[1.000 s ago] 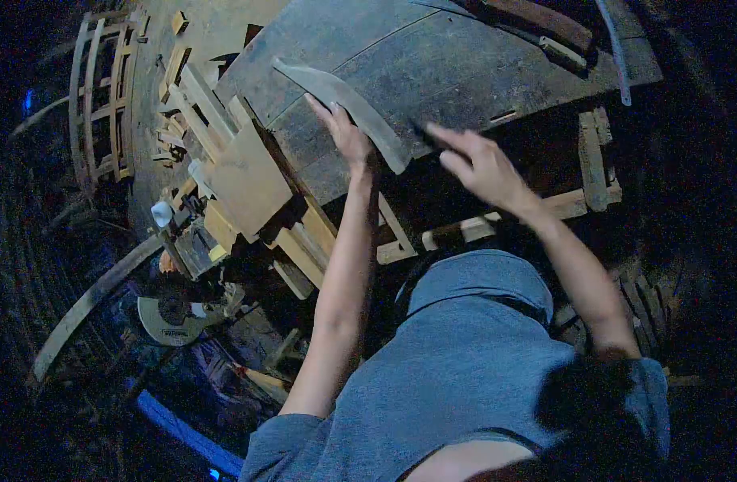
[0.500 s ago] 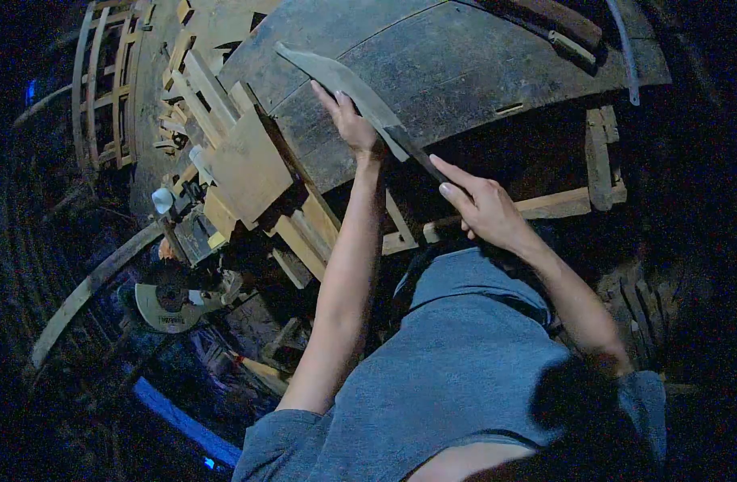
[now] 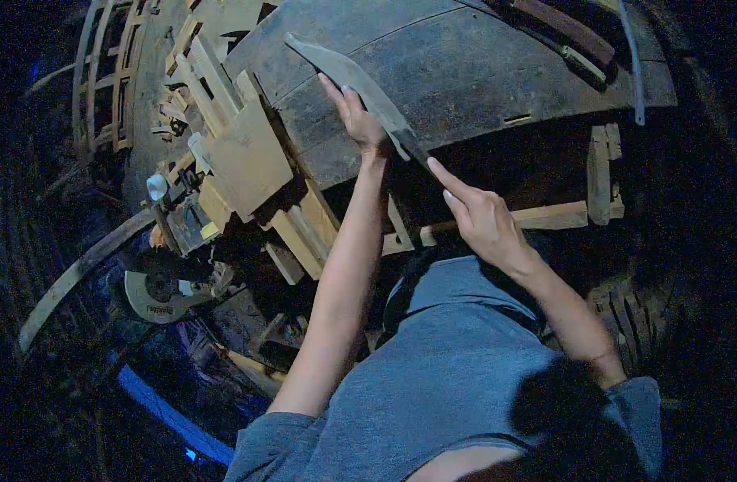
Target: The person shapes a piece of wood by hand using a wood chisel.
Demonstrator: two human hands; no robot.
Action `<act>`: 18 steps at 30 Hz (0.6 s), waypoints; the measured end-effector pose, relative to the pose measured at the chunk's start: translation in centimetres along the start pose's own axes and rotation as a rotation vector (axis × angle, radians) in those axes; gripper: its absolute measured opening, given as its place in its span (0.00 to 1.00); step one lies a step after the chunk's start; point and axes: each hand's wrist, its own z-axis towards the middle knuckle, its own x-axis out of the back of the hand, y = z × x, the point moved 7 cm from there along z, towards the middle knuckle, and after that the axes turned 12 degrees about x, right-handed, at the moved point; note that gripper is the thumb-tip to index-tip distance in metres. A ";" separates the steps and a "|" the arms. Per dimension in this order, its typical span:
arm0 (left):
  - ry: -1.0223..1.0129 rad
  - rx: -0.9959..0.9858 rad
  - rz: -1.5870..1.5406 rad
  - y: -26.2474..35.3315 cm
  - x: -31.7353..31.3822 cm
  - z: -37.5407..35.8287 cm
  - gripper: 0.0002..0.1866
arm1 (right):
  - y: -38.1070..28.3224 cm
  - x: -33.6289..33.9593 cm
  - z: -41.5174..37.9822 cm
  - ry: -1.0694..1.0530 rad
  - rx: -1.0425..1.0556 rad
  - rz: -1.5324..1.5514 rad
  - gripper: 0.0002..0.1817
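A long, pale, curved blade-shaped piece [image 3: 344, 71] lies slantwise over the dark tabletop, its narrow tip pointing away to the upper left. My left hand [image 3: 360, 124] is at its near edge, steadying it with the fingers stretched along that edge and the thumb beside them. From the lower right, a dark narrow bar [image 3: 415, 147] overlaps the piece's near end; I cannot tell whether it is a handle or a separate tool. My right hand [image 3: 487, 225] is closed around the bar's near end, index finger extended along it.
The dark wooden table [image 3: 449, 72] stretches ahead, with a brown wooden piece [image 3: 565, 30] and a thin curved strip [image 3: 632, 64] at its far right. Stacked boards [image 3: 248, 161] stand left of my arm. A circular saw [image 3: 155, 297] sits lower left, near a white cup [image 3: 156, 187].
The view has shifted slightly. My right hand has moved a little lower relative to the piece, and my left hand keeps its place along the edge.
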 end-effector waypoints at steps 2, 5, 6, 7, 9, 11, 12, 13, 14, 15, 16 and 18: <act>0.012 -0.035 0.033 -1.0 0.4 0.7 0.29 | 0.5 -0.4 1.1 0.026 0.067 -0.021 0.28; 0.011 -0.039 0.018 -0.1 0.2 0.7 0.29 | 0.5 -0.7 2.1 0.031 0.091 -0.092 0.29; 0.004 -0.006 -0.031 -0.1 0.0 0.6 0.29 | 0.7 -0.7 2.1 0.001 0.051 -0.144 0.29; 0.005 -0.010 -0.036 -0.2 0.0 0.7 0.29 | 0.5 -0.3 1.9 0.002 0.054 -0.149 0.29; -0.034 -0.021 -0.078 -0.3 0.1 1.1 0.29 | -0.4 -0.2 1.2 -0.049 0.015 -0.138 0.30; -0.020 -0.040 -0.034 -0.8 0.3 1.5 0.29 | -0.1 -0.5 0.5 -0.041 0.041 -0.182 0.30; 0.001 -0.052 0.009 -1.0 0.4 1.5 0.29 | -0.1 -0.5 0.4 -0.042 0.064 -0.227 0.30; 0.005 -0.049 0.006 -1.3 0.4 1.5 0.29 | 0.1 -0.8 0.9 -0.047 0.064 -0.230 0.30; -0.016 -0.037 -0.043 -1.6 0.4 1.6 0.30 | 0.1 -1.0 2.3 0.008 0.089 -0.184 0.30; -0.035 -0.030 -0.090 -1.7 0.5 1.7 0.30 | 0.0 -1.0 3.6 0.063 0.120 -0.137 0.31; -0.027 -0.035 -0.088 -1.2 0.5 1.4 0.30 | 0.3 -1.4 4.6 0.058 0.127 -0.135 0.31; -0.025 -0.004 -0.062 -0.9 0.3 1.1 0.30 | 0.0 -1.4 6.3 0.141 0.210 -0.123 0.30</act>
